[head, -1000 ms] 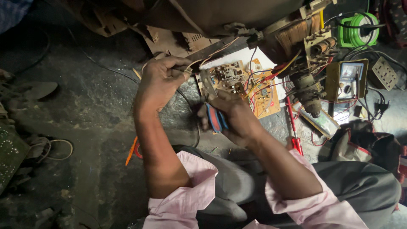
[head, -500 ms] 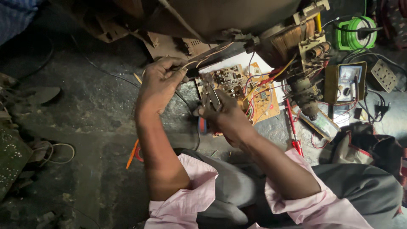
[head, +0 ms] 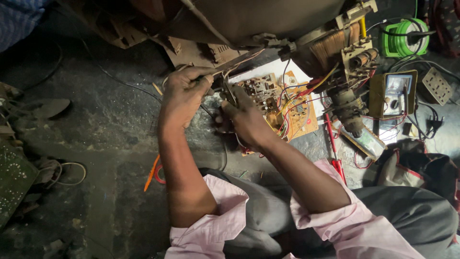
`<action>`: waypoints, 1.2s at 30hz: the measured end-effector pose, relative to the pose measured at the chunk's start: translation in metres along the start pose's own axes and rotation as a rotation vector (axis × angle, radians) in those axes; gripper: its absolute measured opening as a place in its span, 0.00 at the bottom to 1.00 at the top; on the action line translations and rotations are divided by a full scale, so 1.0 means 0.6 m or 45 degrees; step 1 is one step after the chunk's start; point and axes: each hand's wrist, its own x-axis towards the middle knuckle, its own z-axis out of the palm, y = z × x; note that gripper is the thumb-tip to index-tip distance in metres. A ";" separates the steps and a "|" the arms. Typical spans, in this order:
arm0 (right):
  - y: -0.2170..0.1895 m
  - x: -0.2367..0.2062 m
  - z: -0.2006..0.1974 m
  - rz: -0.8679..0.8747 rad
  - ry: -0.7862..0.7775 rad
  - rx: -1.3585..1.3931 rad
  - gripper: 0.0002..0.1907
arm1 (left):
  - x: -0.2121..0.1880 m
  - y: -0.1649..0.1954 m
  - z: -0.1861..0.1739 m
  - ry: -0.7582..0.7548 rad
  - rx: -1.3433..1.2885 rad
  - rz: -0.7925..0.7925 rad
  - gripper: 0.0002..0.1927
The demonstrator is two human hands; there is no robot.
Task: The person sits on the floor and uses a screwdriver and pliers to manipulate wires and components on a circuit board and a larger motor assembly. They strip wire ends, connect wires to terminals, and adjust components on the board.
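Note:
My left hand (head: 184, 96) is closed around a thin grey cable or rod (head: 239, 58) that runs up and right toward the back of an opened television tube (head: 335, 45). Just right of it, my right hand (head: 245, 120) grips a small metal tool (head: 230, 92) whose tip sits at the left edge of a tan circuit board (head: 297, 115). The board is crowded with parts and with red and black wires. The two hands nearly touch. My fingers hide the tool's handle.
On the dark floor to the right lie a yellow multimeter (head: 395, 91), a green cable reel (head: 400, 38), a socket block (head: 436, 86) and a red probe (head: 333, 144). An orange tool (head: 151, 172) lies near my left elbow. A green board (head: 12, 177) sits far left.
My right hand has risen toward the board's left edge, closer to my left hand. The blue and red handle seen in it earlier is now hidden.

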 end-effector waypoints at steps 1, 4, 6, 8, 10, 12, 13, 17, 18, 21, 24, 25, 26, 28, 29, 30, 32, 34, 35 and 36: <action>0.004 0.002 -0.003 0.024 0.018 0.001 0.20 | 0.000 0.001 0.000 0.010 0.014 -0.005 0.09; 0.014 0.009 -0.009 0.003 0.050 -0.063 0.18 | 0.000 0.002 0.000 0.004 0.025 -0.055 0.10; 0.018 0.011 -0.012 -0.049 0.054 -0.118 0.16 | 0.000 0.001 -0.001 0.003 0.020 -0.061 0.10; 0.020 0.012 -0.013 -0.108 0.052 -0.168 0.16 | 0.000 0.000 -0.001 0.000 0.017 -0.053 0.10; 0.020 0.013 -0.013 -0.082 0.054 -0.153 0.16 | 0.000 -0.002 -0.002 -0.004 0.016 -0.030 0.09; 0.019 0.014 -0.012 -0.059 0.067 -0.152 0.15 | 0.001 -0.004 -0.003 0.010 0.005 -0.060 0.09; 0.019 0.014 -0.011 -0.051 0.081 -0.156 0.16 | 0.002 -0.004 -0.003 0.014 0.000 -0.075 0.09; 0.017 0.014 -0.010 -0.022 0.078 -0.119 0.13 | 0.003 -0.005 -0.002 -0.006 -0.008 -0.036 0.09; 0.016 0.014 -0.010 -0.031 0.082 -0.146 0.13 | 0.003 -0.004 -0.002 -0.005 -0.010 -0.033 0.09; 0.017 0.013 -0.009 -0.040 0.096 -0.184 0.12 | 0.001 -0.001 -0.001 0.004 0.041 -0.033 0.09; 0.021 0.016 -0.007 -0.025 0.101 -0.114 0.12 | 0.001 0.003 -0.001 0.012 0.059 -0.063 0.09; 0.021 0.017 -0.006 -0.027 0.095 -0.070 0.12 | 0.001 0.004 0.000 0.013 0.054 -0.076 0.09; 0.022 0.019 -0.006 -0.029 0.088 -0.027 0.13 | 0.001 0.004 0.000 0.019 0.045 -0.081 0.10; 0.022 0.021 -0.006 0.003 0.119 0.000 0.14 | 0.001 0.005 -0.001 0.029 0.027 -0.089 0.10; 0.021 0.022 -0.007 0.019 0.134 0.014 0.14 | 0.002 0.004 -0.001 0.022 0.004 -0.093 0.10; 0.021 0.022 -0.008 -0.009 0.126 -0.016 0.14 | 0.003 0.004 -0.001 0.016 -0.020 -0.096 0.10; 0.021 0.020 -0.010 -0.064 0.109 -0.076 0.14 | 0.004 0.002 -0.002 0.008 -0.026 -0.101 0.10; 0.023 0.017 -0.009 -0.062 0.126 -0.126 0.15 | 0.005 -0.002 -0.003 0.006 0.008 -0.105 0.09; 0.024 0.016 -0.009 -0.061 0.133 -0.151 0.16 | 0.006 -0.004 -0.003 0.005 0.010 -0.096 0.09; 0.025 0.017 -0.009 -0.061 0.133 -0.167 0.15 | 0.007 -0.006 -0.004 0.004 0.013 -0.088 0.09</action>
